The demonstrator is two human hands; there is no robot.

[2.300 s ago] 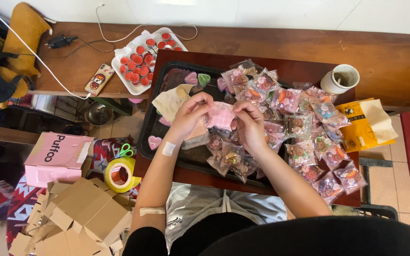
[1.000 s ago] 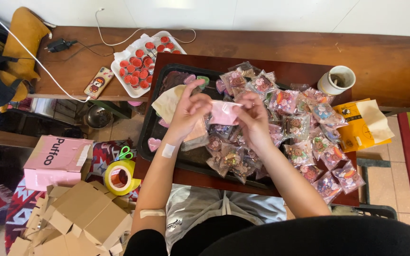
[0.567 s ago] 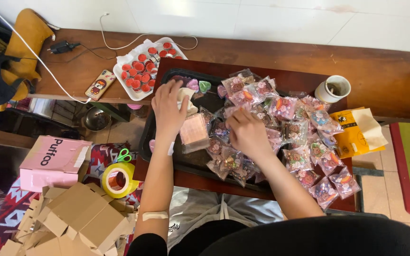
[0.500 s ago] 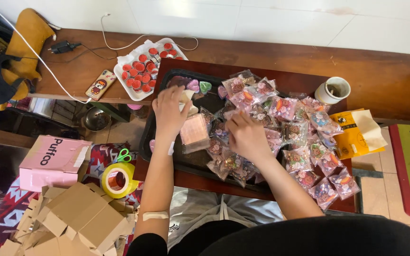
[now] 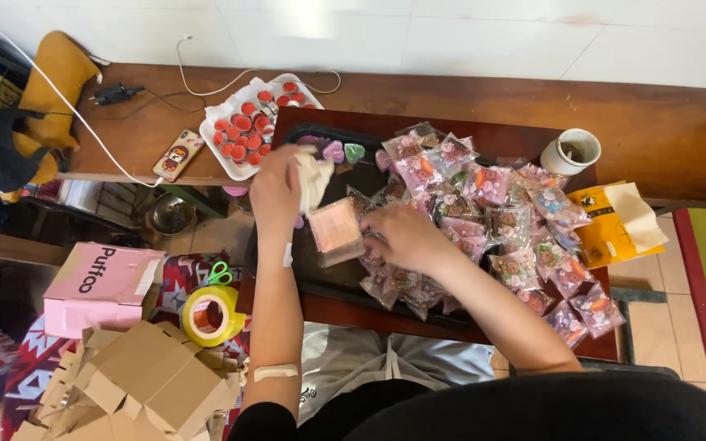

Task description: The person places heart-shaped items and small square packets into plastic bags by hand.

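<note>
Left hand (image 5: 275, 189), centre of frame: fingers closed on one crumpled cream cloth (image 5: 312, 175), held above the left part of one black rectangular baking tray (image 5: 288, 265).

Right hand (image 5: 402, 237), centre: fingers curled down into the heap of clear cellophane packets with cartoon prints (image 5: 492, 220); grip cannot be told. Packets too many and too overlapped to count; they spread from tray centre to lower right.

One pink checked stack of flat bags (image 5: 335, 229), between the two hands, on the tray.

Three small heart-shaped pieces (image 5: 345, 151), pink, green and pink, at the tray's upper edge.

One white mug (image 5: 574, 151), upper right. One white tray of red-topped cups (image 5: 243, 126), upper left. One yellow tape roll (image 5: 210, 314) and one pink cardboard box (image 5: 100, 282), lower left.
</note>
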